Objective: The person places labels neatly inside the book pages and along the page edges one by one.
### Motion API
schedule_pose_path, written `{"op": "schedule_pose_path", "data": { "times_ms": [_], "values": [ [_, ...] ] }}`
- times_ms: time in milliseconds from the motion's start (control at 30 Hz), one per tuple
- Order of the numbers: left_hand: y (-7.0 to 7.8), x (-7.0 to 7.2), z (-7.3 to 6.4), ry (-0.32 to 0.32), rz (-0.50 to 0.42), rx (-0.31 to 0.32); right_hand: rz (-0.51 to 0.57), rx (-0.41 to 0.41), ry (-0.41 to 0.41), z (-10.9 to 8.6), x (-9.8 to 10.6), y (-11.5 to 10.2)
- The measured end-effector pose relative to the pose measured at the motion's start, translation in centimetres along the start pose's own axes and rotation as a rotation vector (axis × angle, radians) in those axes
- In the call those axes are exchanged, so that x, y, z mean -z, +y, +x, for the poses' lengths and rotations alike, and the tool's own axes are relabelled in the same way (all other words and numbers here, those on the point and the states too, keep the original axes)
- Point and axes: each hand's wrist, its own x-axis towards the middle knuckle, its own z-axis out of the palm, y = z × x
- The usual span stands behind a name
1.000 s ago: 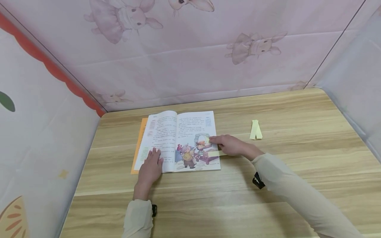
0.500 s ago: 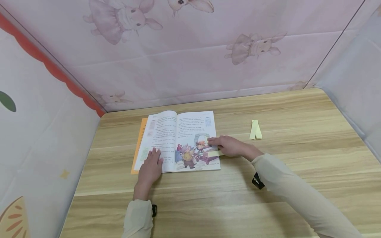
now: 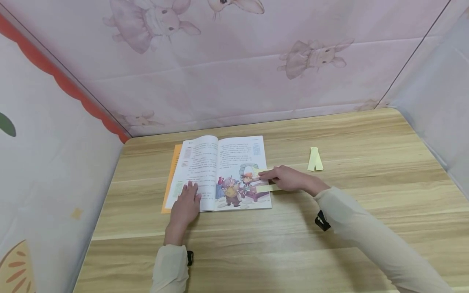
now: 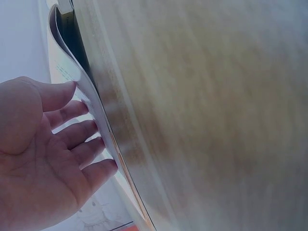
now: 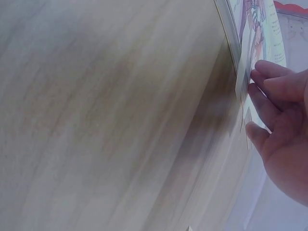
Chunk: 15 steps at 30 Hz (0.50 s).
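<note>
An open book [image 3: 238, 152] lies on the wooden table, with printed text and a coloured drawing on its right page. My left hand [image 3: 186, 205] rests on the lower left page, fingers spread; in the left wrist view the left hand [image 4: 53, 149] touches the page with its fingertips. At the right edge, my right hand [image 3: 289, 178] lies with its fingertips on a yellow sticky strip [image 3: 263, 171], which is partly hidden by the fingers. Just below, a second yellow strip [image 3: 269, 188] sticks out past the page edge. The right wrist view shows the right hand [image 5: 281, 110] with loosely extended fingers.
More yellow strips [image 3: 314, 159] lie fanned on the table [image 3: 366, 171] to the right of the book. An orange cover [image 3: 169, 179] shows under the book's left side. A pink printed cloth wall [image 3: 234, 89] stands behind the table.
My right hand has shifted slightly to the right along the page edge, and more of the yellow strip by its fingertips shows. The left hand and the book have stayed in place.
</note>
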Motion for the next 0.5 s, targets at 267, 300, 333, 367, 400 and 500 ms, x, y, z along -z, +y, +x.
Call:
{"op": "schedule_pose_path", "data": {
  "times_ms": [267, 300, 333, 367, 400, 500],
  "values": [
    [0.11, 0.08, -0.06, 0.004, 0.0, -0.008, -0.011, -0.007, 0.013, 0.18, -0.14, 0.05],
    [0.12, 0.09, -0.06, 0.004, -0.001, -0.008, -0.012, -0.007, 0.007, 0.18, -0.18, 0.03],
    [0.13, 0.1, -0.08, 0.004, -0.001, -0.007, -0.013, -0.007, 0.0, 0.17, -0.18, 0.0],
    [0.14, 0.12, -0.09, 0.003, -0.003, -0.005, -0.013, -0.007, -0.009, 0.12, -0.17, -0.07],
    [0.15, 0.14, -0.1, 0.003, -0.005, -0.005, -0.014, -0.004, -0.017, 0.06, -0.14, -0.12],
    [0.16, 0.16, -0.11, 0.001, -0.006, -0.001, -0.015, -0.002, -0.031, -0.19, -0.02, -0.23]
  ]
}}
